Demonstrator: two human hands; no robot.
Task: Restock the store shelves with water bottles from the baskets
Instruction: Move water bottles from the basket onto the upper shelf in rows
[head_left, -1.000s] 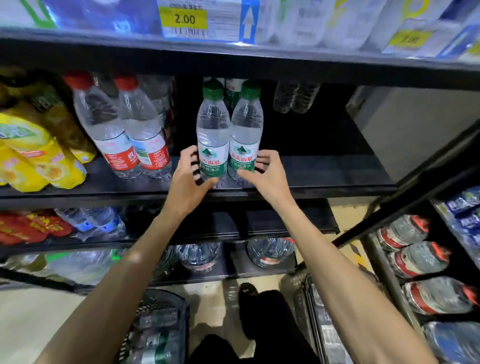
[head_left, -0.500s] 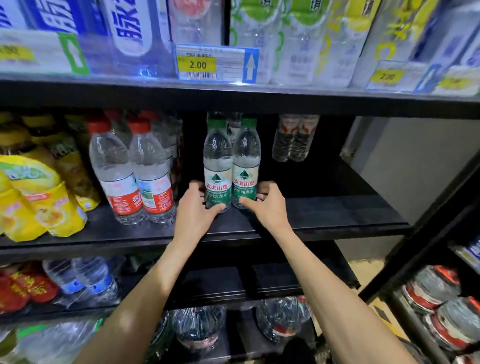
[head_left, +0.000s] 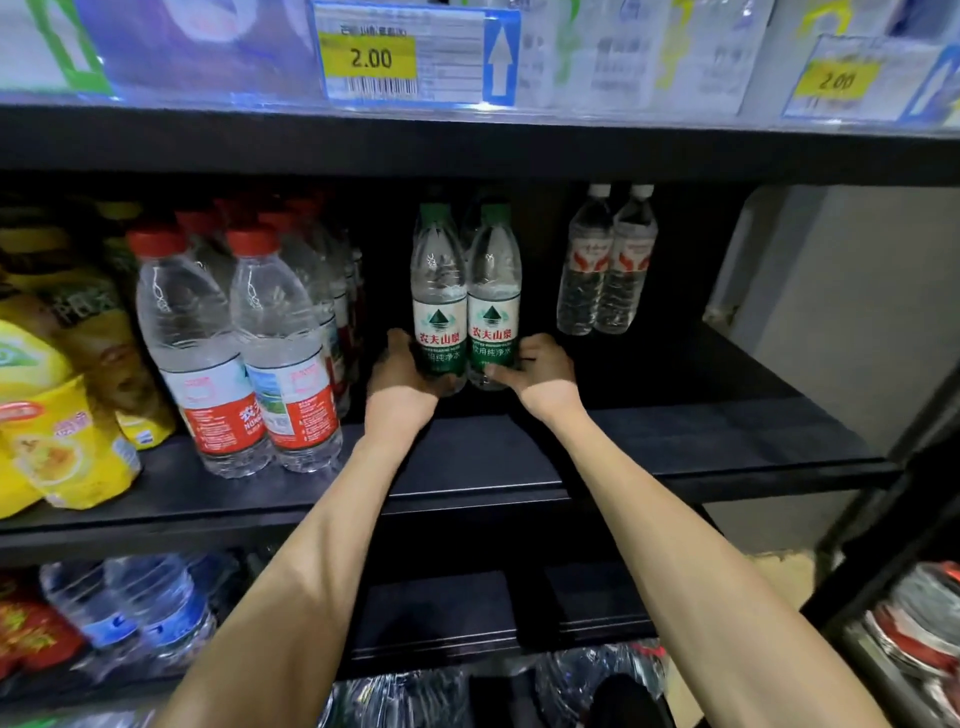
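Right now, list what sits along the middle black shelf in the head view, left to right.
Yellow-labelled drink bottles → red-capped clear water bottles → left hand → pair of green-capped, green-labelled water bottles → right hand → pair of white-capped clear bottles.

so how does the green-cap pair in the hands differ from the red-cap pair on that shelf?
Caps and labels: green on the green-cap pair, red on the red-cap pair.
Position: green-cap pair sits deeper on the shelf; red-cap pair nearer the front.
Contact: left hand and right hand each grip a green-cap bottle's base; red-cap pair untouched.
Shared: clear, upright, side by side.
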